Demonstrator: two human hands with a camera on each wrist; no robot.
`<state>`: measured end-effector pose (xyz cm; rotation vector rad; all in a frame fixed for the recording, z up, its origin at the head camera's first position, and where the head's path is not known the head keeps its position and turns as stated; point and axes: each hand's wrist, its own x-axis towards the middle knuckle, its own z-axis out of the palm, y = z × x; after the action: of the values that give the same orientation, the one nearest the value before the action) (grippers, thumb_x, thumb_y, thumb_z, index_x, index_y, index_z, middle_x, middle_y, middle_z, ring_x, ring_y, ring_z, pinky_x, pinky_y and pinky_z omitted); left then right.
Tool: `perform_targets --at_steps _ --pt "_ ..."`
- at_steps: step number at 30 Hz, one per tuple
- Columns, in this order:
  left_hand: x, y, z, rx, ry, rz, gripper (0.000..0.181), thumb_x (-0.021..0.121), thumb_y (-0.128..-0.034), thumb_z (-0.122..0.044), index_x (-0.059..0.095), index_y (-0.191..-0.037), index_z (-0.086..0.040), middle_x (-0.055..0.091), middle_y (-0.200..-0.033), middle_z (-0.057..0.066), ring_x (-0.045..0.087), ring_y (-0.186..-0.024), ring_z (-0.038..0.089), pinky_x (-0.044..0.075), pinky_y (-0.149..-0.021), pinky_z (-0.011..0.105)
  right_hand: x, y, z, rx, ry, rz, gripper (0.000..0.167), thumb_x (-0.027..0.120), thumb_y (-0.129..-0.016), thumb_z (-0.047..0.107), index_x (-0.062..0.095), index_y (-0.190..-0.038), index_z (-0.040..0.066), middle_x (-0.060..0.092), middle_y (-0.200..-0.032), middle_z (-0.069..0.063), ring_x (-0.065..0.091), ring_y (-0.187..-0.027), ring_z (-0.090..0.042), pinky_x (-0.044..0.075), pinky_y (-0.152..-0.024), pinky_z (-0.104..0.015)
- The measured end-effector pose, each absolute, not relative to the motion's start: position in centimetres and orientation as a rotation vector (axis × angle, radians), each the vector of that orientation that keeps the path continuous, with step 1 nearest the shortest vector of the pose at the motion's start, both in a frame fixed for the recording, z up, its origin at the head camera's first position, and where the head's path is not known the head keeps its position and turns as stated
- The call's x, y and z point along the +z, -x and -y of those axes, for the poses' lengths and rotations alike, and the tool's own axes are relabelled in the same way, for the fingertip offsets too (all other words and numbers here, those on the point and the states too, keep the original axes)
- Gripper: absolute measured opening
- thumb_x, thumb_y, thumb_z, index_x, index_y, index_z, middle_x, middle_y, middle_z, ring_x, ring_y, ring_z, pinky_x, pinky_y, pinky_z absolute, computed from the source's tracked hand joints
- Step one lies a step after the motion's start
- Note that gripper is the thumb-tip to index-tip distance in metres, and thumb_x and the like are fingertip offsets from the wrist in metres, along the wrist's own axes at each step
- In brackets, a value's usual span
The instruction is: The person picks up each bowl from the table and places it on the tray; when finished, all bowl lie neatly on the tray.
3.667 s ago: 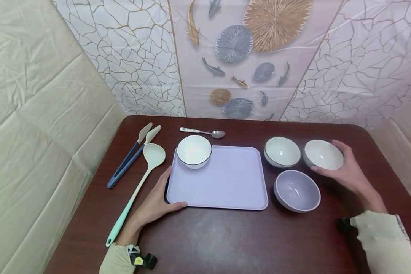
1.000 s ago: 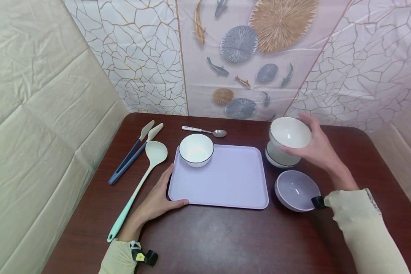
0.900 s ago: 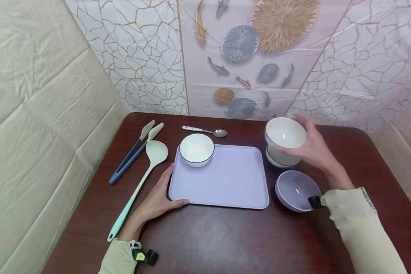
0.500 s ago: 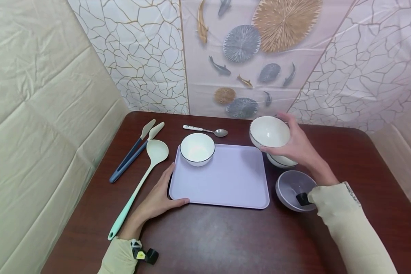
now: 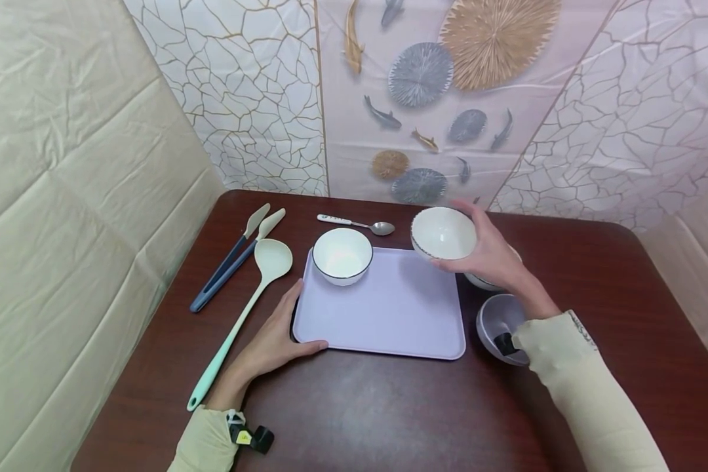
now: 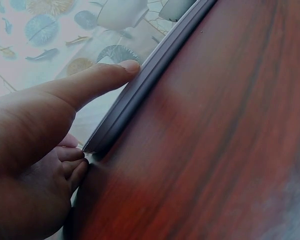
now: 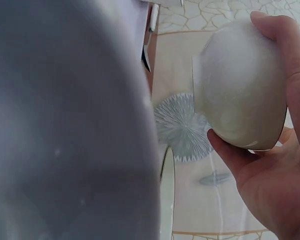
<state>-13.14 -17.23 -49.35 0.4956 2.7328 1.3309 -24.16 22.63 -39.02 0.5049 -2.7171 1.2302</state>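
My right hand (image 5: 488, 252) grips a white bowl with a patterned rim (image 5: 444, 234) by its side, above the upper right corner of the lilac tray (image 5: 383, 314). In the right wrist view, thumb and fingers curl round the same bowl (image 7: 245, 85), whose base hangs free. My left hand (image 5: 273, 337) holds the tray's lower left corner; the left wrist view has its thumb along the tray's edge (image 6: 125, 107) and its other fingers bent at the corner. A white bowl with a dark rim (image 5: 342, 255) stands at the tray's upper left corner.
Right of the tray are a white bowl (image 5: 482, 282), partly behind my right hand, and a lilac bowl (image 5: 495, 321), partly under my sleeve. A spoon (image 5: 381, 228) lies behind the tray. Tongs (image 5: 224, 270) and a pale green ladle (image 5: 231, 334) lie on the left.
My right hand has lifted the patterned-rim bowl from the table's right side and carried it left, past the other white bowl, to above the tray. My left hand has stayed at the tray corner.
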Motion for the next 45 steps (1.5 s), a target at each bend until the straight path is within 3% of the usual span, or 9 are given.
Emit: perform_targets --at_steps 8,22,37,45 --pt "-49.5 13.2 17.2 1.344 -0.489 -2.733 0.122 0.084 -0.0702 -0.053 0.009 -0.158 -0.013 0.013 -0.161 0.005 0.019 -0.144 0.019 0.026 -0.110 0.048 -38.9 24.4 -21.7 1.211 -0.537 2.736 0.112 0.094 -0.062 0.034 0.030 -0.151 0.012 0.038 -0.146 -0.013 0.044 -0.122 -0.030 0.036 -0.098 -0.052" --pt "-49.6 13.3 17.2 1.330 -0.489 -2.736 0.122 0.083 -0.0705 -0.055 0.009 -0.158 -0.012 0.012 -0.162 0.006 0.018 -0.144 0.019 0.025 -0.111 0.048 -38.8 24.5 -20.2 1.218 -0.573 2.752 0.114 0.096 -0.058 0.032 0.031 -0.150 0.012 0.034 -0.147 -0.010 0.041 -0.125 -0.029 0.035 -0.100 -0.050" --pt "-49.5 13.3 17.2 1.338 -0.492 -2.732 0.121 0.084 -0.0713 -0.053 0.009 -0.158 -0.011 0.012 -0.162 0.007 0.017 -0.144 0.018 0.024 -0.111 0.048 -39.2 25.0 -18.9 1.031 -0.637 2.918 0.122 0.094 -0.057 0.037 0.024 -0.152 0.008 0.027 -0.134 -0.022 0.044 -0.116 -0.037 0.042 -0.094 -0.052" --pt "-49.3 13.1 17.1 1.340 -0.510 -2.735 0.121 0.085 -0.0722 -0.049 0.009 -0.158 -0.009 0.012 -0.162 0.007 0.016 -0.145 0.018 0.023 -0.112 0.047 -39.6 25.5 -18.4 0.952 -0.709 2.954 0.115 0.094 -0.055 0.039 0.031 -0.145 0.004 0.029 -0.120 -0.021 0.049 -0.106 -0.037 0.045 -0.089 -0.048"
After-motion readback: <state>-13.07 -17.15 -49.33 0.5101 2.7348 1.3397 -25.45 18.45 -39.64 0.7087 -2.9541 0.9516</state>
